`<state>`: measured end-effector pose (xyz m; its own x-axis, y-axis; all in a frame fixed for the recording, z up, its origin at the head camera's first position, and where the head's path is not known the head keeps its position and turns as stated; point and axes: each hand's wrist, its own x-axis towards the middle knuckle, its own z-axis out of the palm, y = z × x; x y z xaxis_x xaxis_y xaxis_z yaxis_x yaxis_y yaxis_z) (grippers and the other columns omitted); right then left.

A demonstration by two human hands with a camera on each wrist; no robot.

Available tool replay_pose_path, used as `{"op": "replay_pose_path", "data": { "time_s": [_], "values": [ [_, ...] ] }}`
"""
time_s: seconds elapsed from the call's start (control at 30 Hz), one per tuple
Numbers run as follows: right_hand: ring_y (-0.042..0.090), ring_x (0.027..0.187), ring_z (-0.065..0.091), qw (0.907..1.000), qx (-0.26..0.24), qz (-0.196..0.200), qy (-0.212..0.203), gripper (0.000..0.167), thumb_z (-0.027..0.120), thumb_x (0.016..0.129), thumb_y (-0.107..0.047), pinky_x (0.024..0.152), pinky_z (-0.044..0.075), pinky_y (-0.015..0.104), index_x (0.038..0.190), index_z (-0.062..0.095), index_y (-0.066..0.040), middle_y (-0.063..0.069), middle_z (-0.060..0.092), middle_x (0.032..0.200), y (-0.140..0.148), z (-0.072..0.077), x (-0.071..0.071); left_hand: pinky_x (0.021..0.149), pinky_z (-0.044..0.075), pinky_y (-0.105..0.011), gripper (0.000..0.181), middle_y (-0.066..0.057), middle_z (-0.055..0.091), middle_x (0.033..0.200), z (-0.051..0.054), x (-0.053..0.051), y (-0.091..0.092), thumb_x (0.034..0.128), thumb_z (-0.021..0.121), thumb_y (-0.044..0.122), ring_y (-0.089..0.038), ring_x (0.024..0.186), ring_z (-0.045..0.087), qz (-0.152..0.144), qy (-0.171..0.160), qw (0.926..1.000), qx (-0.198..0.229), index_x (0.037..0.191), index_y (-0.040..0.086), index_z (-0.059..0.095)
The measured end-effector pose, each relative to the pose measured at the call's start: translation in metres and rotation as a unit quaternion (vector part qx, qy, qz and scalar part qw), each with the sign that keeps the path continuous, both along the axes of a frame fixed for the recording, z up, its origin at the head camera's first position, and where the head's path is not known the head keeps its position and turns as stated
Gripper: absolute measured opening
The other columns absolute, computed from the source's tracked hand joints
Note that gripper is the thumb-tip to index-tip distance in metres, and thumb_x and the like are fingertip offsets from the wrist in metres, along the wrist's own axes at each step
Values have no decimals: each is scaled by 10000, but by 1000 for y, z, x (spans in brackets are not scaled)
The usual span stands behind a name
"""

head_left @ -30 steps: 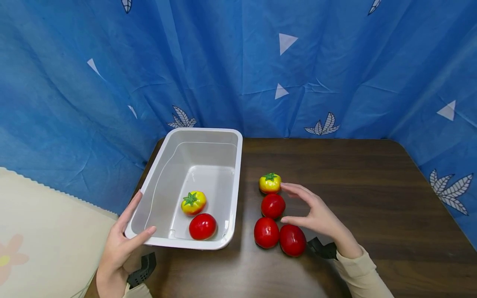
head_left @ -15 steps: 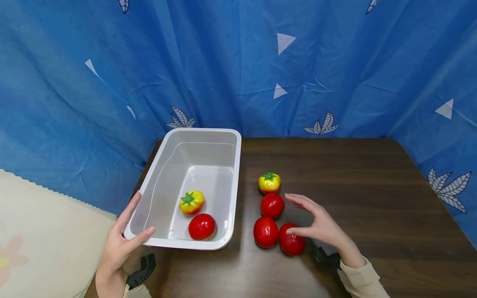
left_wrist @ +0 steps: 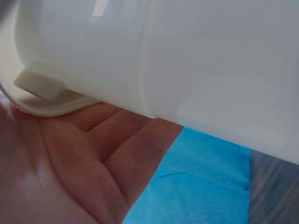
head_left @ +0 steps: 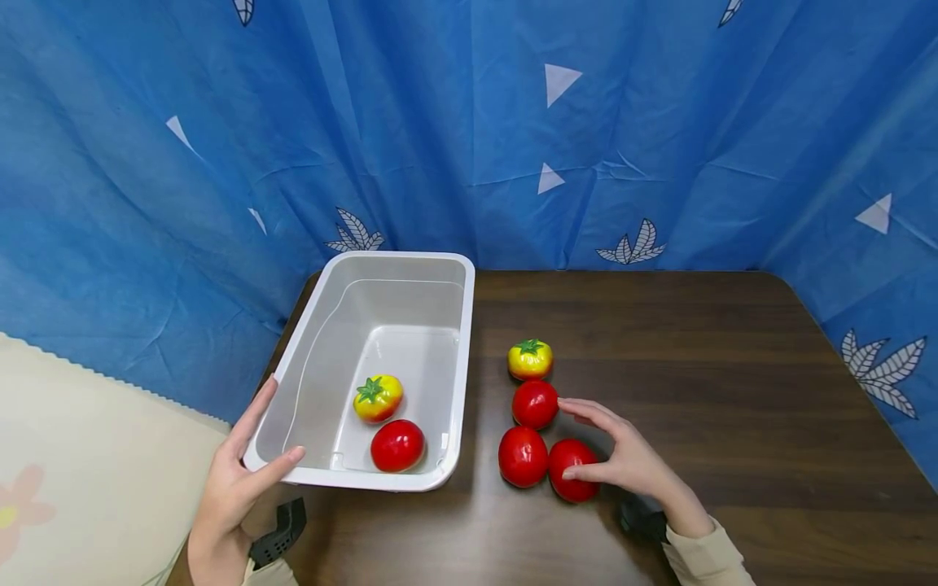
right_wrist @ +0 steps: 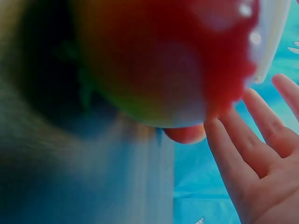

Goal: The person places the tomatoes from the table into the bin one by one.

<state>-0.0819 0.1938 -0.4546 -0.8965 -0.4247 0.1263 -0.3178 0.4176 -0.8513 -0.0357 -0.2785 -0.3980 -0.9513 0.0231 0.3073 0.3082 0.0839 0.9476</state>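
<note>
In the head view my left hand (head_left: 233,480) holds the front left corner of a white plastic bin (head_left: 466,342), thumb over the rim; the left wrist view shows fingers along its outer wall. Inside lie a yellow-topped toy tomato (head_left: 378,399) and a red toy tomato (head_left: 397,446). My right hand (head_left: 636,457) is spread over the front right red tomato (head_left: 574,470), thumb in front of it, fingertips near the middle red tomato (head_left: 535,404). Touching cannot be told. Another red tomato (head_left: 523,457) and a yellow-topped one (head_left: 530,360) sit alongside.
The loose tomatoes sit on a dark wooden table (head_left: 696,350), right of the bin. A blue curtain (head_left: 454,130) hangs behind. Pale cloth (head_left: 95,456) with a flower print lies at the left.
My right hand has moved from beside the yellow-topped tomato toward the front right red one. My left hand and the bin have stayed in place.
</note>
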Motion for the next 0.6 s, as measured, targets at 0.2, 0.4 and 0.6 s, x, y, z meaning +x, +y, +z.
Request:
{"op": "replay_pose_path", "data": {
  "time_s": [0.2, 0.4, 0.6],
  "values": [
    [286, 1171, 479, 9999, -16, 24, -171, 736, 851, 664, -216, 891, 419, 574, 1322, 524, -183, -9, 487, 1349, 1, -11, 4, 970, 325, -125, 838, -87, 260, 1521, 1, 0, 0, 711, 592, -257, -122, 1326, 285, 43, -8, 9999, -92, 1452, -34, 270],
    [279, 1177, 480, 9997, -154, 102, -169, 748, 857, 657, -214, 890, 417, 576, 1325, 522, -182, 5, 491, 1349, 2, -18, 4, 966, 337, -128, 840, -88, 257, 1522, 1, 0, 0, 709, 590, -261, -125, 1323, 293, 36, 8, 10000, -71, 1451, -38, 266],
    [187, 1171, 484, 9999, 12, 128, -50, 738, 858, 656, -226, 877, 438, 550, 1314, 534, -143, -20, 502, 1335, 3, -23, 5, 969, 328, -123, 841, -83, 259, 1523, 0, 0, -1, 708, 592, -259, -118, 1327, 284, 54, 8, 9999, -120, 1451, -37, 268]
  ]
}}
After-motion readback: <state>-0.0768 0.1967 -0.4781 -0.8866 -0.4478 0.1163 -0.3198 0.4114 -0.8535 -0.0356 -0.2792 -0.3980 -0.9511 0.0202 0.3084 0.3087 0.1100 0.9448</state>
